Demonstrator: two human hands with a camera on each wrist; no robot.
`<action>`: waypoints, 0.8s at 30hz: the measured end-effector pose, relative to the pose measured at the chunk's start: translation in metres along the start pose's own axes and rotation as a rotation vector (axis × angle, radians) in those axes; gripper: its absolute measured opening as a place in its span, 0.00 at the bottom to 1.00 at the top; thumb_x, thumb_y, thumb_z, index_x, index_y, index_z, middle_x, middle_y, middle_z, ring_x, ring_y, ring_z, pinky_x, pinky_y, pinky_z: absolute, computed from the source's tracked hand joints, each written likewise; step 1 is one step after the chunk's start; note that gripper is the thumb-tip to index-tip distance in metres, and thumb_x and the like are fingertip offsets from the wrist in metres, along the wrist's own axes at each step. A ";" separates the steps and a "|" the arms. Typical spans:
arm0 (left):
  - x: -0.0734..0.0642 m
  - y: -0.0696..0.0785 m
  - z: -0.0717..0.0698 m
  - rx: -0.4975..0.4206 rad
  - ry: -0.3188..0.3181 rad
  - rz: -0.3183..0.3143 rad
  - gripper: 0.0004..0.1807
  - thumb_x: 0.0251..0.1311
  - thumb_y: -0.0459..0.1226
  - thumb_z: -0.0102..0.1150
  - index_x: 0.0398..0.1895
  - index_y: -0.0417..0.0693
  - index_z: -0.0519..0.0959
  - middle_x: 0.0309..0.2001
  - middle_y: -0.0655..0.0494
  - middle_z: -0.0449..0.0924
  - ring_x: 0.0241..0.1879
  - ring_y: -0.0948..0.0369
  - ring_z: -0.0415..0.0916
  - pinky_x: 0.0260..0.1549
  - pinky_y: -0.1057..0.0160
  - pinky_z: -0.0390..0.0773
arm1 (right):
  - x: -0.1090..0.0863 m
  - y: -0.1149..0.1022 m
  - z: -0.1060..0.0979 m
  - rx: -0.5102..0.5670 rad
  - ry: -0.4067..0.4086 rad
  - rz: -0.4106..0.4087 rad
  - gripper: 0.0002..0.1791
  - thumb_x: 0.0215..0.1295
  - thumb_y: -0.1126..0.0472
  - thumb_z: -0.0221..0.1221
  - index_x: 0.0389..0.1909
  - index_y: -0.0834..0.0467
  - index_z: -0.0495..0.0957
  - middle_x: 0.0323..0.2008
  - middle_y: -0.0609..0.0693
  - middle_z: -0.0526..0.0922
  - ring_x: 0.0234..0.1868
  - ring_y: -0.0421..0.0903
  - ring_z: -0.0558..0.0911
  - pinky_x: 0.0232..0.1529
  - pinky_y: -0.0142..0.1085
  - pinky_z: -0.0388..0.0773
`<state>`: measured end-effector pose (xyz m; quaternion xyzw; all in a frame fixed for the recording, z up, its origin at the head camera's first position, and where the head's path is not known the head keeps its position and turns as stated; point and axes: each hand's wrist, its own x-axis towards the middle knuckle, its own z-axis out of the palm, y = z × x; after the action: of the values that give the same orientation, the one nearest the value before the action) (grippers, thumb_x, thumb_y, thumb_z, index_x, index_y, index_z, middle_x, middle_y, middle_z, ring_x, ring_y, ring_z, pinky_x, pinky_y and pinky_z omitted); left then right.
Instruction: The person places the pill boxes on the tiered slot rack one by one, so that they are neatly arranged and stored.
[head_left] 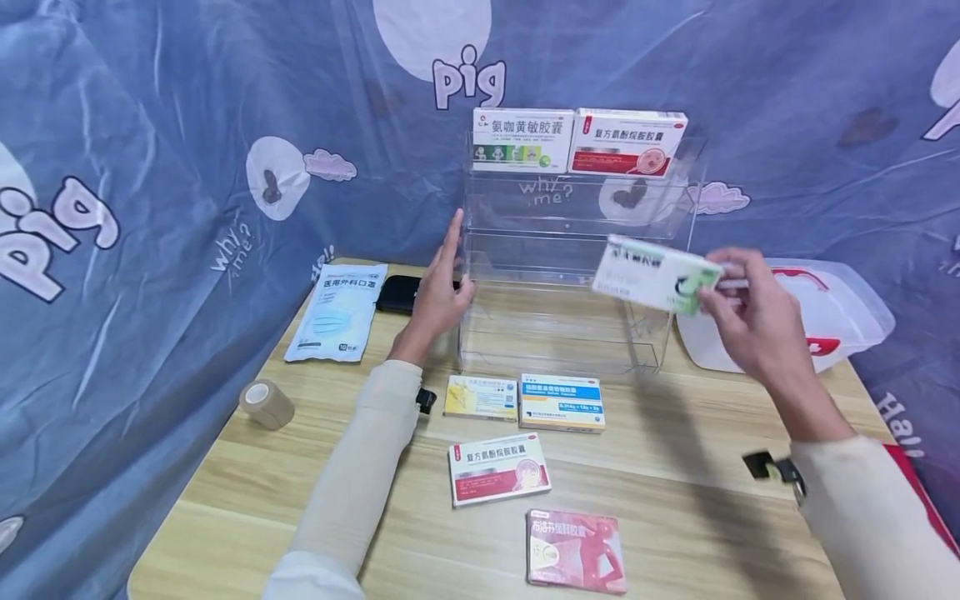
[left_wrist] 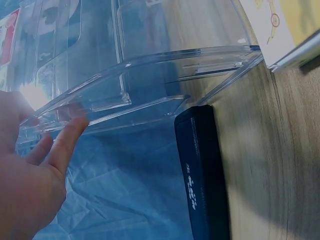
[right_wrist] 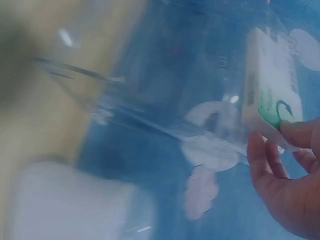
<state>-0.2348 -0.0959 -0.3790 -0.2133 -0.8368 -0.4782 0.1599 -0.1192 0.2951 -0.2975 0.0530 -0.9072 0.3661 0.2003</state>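
My right hand (head_left: 761, 321) pinches a white and green medicine box (head_left: 652, 275) by its right end, in front of the clear acrylic display rack (head_left: 577, 325). The right wrist view shows thumb and fingers on the green end of the box (right_wrist: 275, 85). My left hand (head_left: 438, 287) rests against the rack's left side, fingers extended, touching its edge in the left wrist view. On the rack's top tier stand a white-green capsule box (head_left: 521, 140) and a red-white capsule box (head_left: 628, 143). The rack's lower tiers hold no boxes.
On the table before the rack lie a yellow box (head_left: 481, 397), a blue-white box (head_left: 562, 402), a red-white box (head_left: 499, 469) and a pink box (head_left: 576, 551). Left are a mask packet (head_left: 337, 312), a tape roll (head_left: 267, 405) and a black case (left_wrist: 200, 170). A clear plastic bin (head_left: 855, 312) stands right.
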 end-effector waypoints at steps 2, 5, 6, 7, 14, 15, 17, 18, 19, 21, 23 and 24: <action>0.000 0.000 0.000 0.007 0.003 -0.003 0.55 0.70 0.23 0.50 0.90 0.70 0.37 0.90 0.63 0.43 0.84 0.54 0.59 0.72 0.51 0.78 | 0.027 -0.013 0.005 0.007 0.059 -0.034 0.25 0.74 0.71 0.62 0.69 0.62 0.73 0.51 0.66 0.85 0.35 0.16 0.75 0.38 0.10 0.73; 0.000 0.000 -0.001 0.007 0.005 -0.003 0.55 0.70 0.23 0.50 0.90 0.69 0.38 0.90 0.63 0.44 0.84 0.54 0.59 0.72 0.49 0.78 | 0.062 -0.030 0.012 0.024 0.118 -0.063 0.24 0.74 0.70 0.61 0.69 0.60 0.74 0.48 0.53 0.84 0.37 0.20 0.76 0.40 0.11 0.74; 0.000 0.001 0.000 0.007 0.004 -0.004 0.55 0.70 0.23 0.50 0.90 0.69 0.38 0.90 0.62 0.44 0.84 0.54 0.59 0.73 0.49 0.78 | 0.072 -0.034 0.015 0.026 0.139 -0.073 0.23 0.74 0.69 0.61 0.69 0.59 0.75 0.47 0.50 0.83 0.38 0.21 0.76 0.41 0.11 0.74; 0.000 0.001 0.000 0.007 0.003 -0.006 0.55 0.70 0.23 0.50 0.90 0.69 0.38 0.90 0.62 0.44 0.84 0.54 0.59 0.73 0.49 0.77 | 0.081 -0.037 0.018 0.030 0.154 -0.078 0.23 0.75 0.69 0.61 0.68 0.58 0.75 0.47 0.48 0.83 0.39 0.22 0.77 0.42 0.12 0.75; 0.000 0.005 0.000 0.008 0.006 -0.006 0.54 0.69 0.23 0.50 0.91 0.68 0.39 0.89 0.58 0.47 0.83 0.55 0.60 0.72 0.51 0.78 | 0.119 -0.045 0.038 -0.004 0.209 -0.121 0.22 0.75 0.71 0.57 0.67 0.58 0.76 0.61 0.59 0.88 0.53 0.45 0.87 0.53 0.19 0.81; 0.001 0.005 0.000 0.008 0.006 -0.005 0.54 0.69 0.23 0.50 0.91 0.68 0.39 0.89 0.58 0.47 0.83 0.55 0.60 0.71 0.51 0.79 | 0.121 -0.044 0.041 -0.016 0.207 -0.135 0.22 0.75 0.72 0.57 0.67 0.59 0.76 0.61 0.61 0.87 0.55 0.51 0.88 0.55 0.25 0.84; 0.001 0.005 0.000 0.006 0.004 -0.002 0.55 0.69 0.23 0.50 0.91 0.67 0.38 0.89 0.59 0.46 0.84 0.55 0.59 0.72 0.50 0.78 | 0.123 -0.042 0.046 -0.058 0.193 -0.159 0.22 0.75 0.74 0.54 0.67 0.61 0.76 0.61 0.64 0.86 0.57 0.61 0.88 0.58 0.37 0.88; 0.001 0.005 0.001 0.006 0.002 -0.001 0.55 0.69 0.23 0.50 0.91 0.67 0.38 0.89 0.59 0.46 0.84 0.55 0.59 0.72 0.50 0.78 | 0.124 -0.042 0.049 -0.086 0.180 -0.170 0.22 0.75 0.74 0.54 0.66 0.61 0.76 0.61 0.65 0.86 0.57 0.64 0.87 0.60 0.45 0.87; 0.000 0.005 0.001 0.004 0.001 -0.003 0.55 0.69 0.23 0.50 0.91 0.68 0.38 0.89 0.59 0.46 0.84 0.55 0.59 0.72 0.49 0.78 | 0.124 -0.042 0.051 -0.112 0.164 -0.177 0.21 0.74 0.75 0.53 0.66 0.61 0.76 0.60 0.67 0.85 0.58 0.66 0.87 0.61 0.52 0.86; 0.000 0.004 0.001 0.009 0.003 -0.011 0.55 0.70 0.23 0.50 0.90 0.69 0.38 0.89 0.59 0.47 0.83 0.54 0.60 0.71 0.49 0.79 | 0.124 -0.043 0.057 -0.163 0.122 -0.183 0.21 0.75 0.74 0.53 0.66 0.61 0.75 0.59 0.70 0.85 0.58 0.69 0.86 0.61 0.62 0.82; -0.001 0.004 0.002 0.012 0.007 -0.019 0.55 0.70 0.23 0.50 0.90 0.72 0.37 0.89 0.60 0.46 0.83 0.54 0.61 0.71 0.50 0.79 | 0.125 -0.044 0.064 -0.195 0.084 -0.184 0.21 0.74 0.74 0.54 0.65 0.61 0.75 0.57 0.71 0.85 0.58 0.71 0.84 0.62 0.64 0.78; -0.001 0.003 0.002 0.013 0.008 -0.023 0.56 0.70 0.23 0.50 0.90 0.73 0.37 0.89 0.61 0.46 0.83 0.54 0.61 0.71 0.51 0.79 | 0.125 -0.044 0.068 -0.198 0.074 -0.182 0.21 0.74 0.74 0.55 0.65 0.61 0.76 0.57 0.72 0.85 0.58 0.71 0.84 0.63 0.65 0.77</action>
<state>-0.2326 -0.0929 -0.3780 -0.2006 -0.8417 -0.4755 0.1590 -0.2448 0.2227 -0.2633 0.1016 -0.9224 0.2569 0.2701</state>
